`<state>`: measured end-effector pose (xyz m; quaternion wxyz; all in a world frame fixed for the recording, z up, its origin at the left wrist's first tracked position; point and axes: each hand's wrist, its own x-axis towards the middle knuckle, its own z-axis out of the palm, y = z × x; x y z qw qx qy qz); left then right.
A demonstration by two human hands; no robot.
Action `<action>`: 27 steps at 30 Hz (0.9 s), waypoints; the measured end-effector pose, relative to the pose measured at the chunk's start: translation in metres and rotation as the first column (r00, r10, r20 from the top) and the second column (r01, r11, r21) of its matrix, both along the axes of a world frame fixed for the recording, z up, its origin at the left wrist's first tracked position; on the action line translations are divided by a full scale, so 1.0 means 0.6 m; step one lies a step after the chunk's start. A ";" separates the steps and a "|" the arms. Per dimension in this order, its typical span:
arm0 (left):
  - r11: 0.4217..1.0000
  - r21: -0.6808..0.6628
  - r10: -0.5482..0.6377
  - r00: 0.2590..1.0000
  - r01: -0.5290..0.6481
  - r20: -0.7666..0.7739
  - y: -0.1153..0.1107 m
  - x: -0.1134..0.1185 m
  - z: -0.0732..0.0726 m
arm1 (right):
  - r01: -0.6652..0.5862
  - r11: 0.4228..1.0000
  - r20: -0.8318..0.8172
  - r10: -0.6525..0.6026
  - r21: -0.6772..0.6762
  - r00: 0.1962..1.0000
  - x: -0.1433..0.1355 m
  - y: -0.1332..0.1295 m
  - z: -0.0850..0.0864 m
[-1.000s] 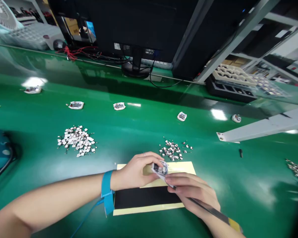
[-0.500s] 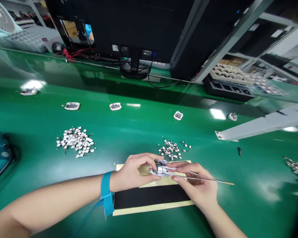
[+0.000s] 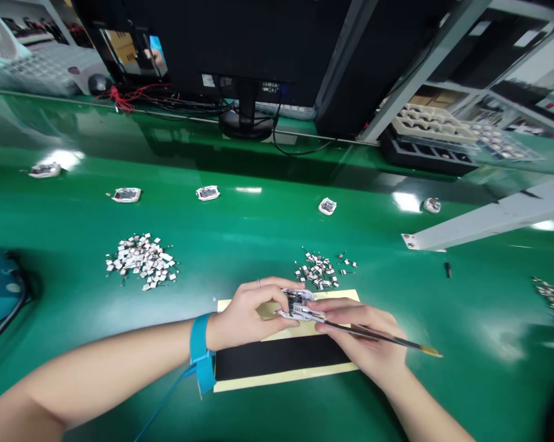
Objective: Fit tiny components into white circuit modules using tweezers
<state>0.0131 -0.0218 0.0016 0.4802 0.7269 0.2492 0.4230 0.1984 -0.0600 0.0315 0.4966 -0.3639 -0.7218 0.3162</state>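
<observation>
My left hand (image 3: 251, 310), with a blue wrist strap (image 3: 202, 353) on its wrist, is closed on the left side of a small white electronic casing (image 3: 299, 297) with its inner parts exposed. Pinched in my right hand (image 3: 369, 334) is a pair of tweezers (image 3: 391, 338), pointing left. Their tips lie over the casing's lower right part, where a small whitish part shows; whether they grip it I cannot tell. Below both hands is a yellow sheet with a black strip (image 3: 281, 358).
Small white parts lie in a left pile (image 3: 142, 261) and a smaller right pile (image 3: 319, 270). Several open casings, one a white casing (image 3: 327, 206), stand in a row behind. A grey metal post (image 3: 488, 212) slants in from the right, and a monitor stand (image 3: 246, 120) is at the back.
The tweezers have turned in my right hand; their two arms looked spread before and now appear closer together. The casing has tilted a little. The whole view has shifted slightly.
</observation>
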 end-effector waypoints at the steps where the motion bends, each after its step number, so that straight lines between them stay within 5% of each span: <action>1: 1.000 -0.020 0.002 1.000 -0.002 0.004 0.000 0.000 0.000 | 0.003 1.000 0.001 -0.003 0.007 1.000 -0.001 -0.001 0.000; 9: 0.999 -0.028 0.019 0.999 -0.018 0.029 -0.002 0.001 0.001 | 0.094 0.995 -0.062 -0.091 0.044 0.994 -0.006 -0.014 -0.016; 17: 0.994 0.103 0.029 0.999 -0.031 0.028 0.001 -0.002 0.002 | -0.023 0.980 -0.226 -0.024 -0.200 0.974 -0.008 -0.008 -0.011; 27: 0.984 0.179 -0.028 0.999 0.024 0.020 0.002 -0.001 0.002 | 0.123 0.988 -0.148 -0.136 -0.097 0.980 -0.017 -0.020 -0.014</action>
